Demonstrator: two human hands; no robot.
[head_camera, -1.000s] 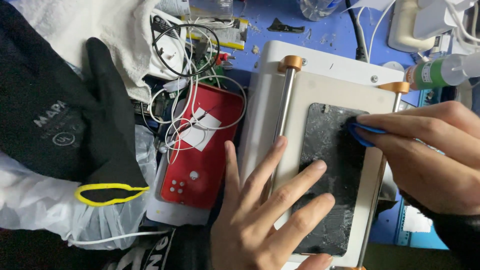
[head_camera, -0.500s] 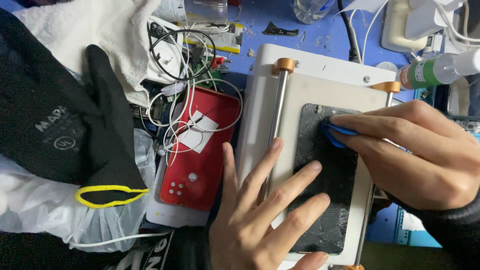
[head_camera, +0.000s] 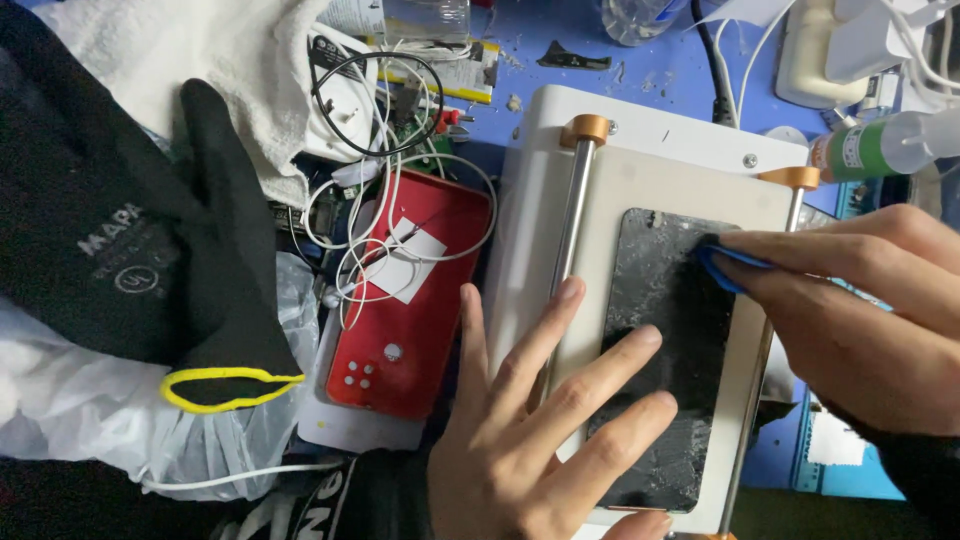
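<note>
Workbench (head_camera: 660, 60): we find a blue surface crowded with cables, a white cloth and small parts.
Black glove (head_camera: 130, 230): we note it lying unused at the left, yellow-edged cuff toward us, on clear plastic wrap.
White machine (head_camera: 650, 150): we see a flat plate with two metal rods capped in orange; it sits right of centre.
Red case (head_camera: 410, 310): it lies just left of the machine, white cable looped over it.
Cracked panel (head_camera: 665, 350): we find a dark, shattered glass sheet lying flat on the machine's plate, between the rods.
Left hand (head_camera: 540, 430): fingers spread open and pressed flat, tips on the rod and the panel's left half; it pins, it grips nothing.
Right hand (head_camera: 850, 310): fingers closed in a pinch on the blue pick.
Green bottle (head_camera: 880, 145): it lies on its side just behind the right hand.
Blue pick (head_camera: 725, 262): its tip sits at the panel's upper right edge.
Risk: we judge bare fingertips on broken glass liable to cuts; a slipping pick could spread the cracks; the bottle could be knocked.
</note>
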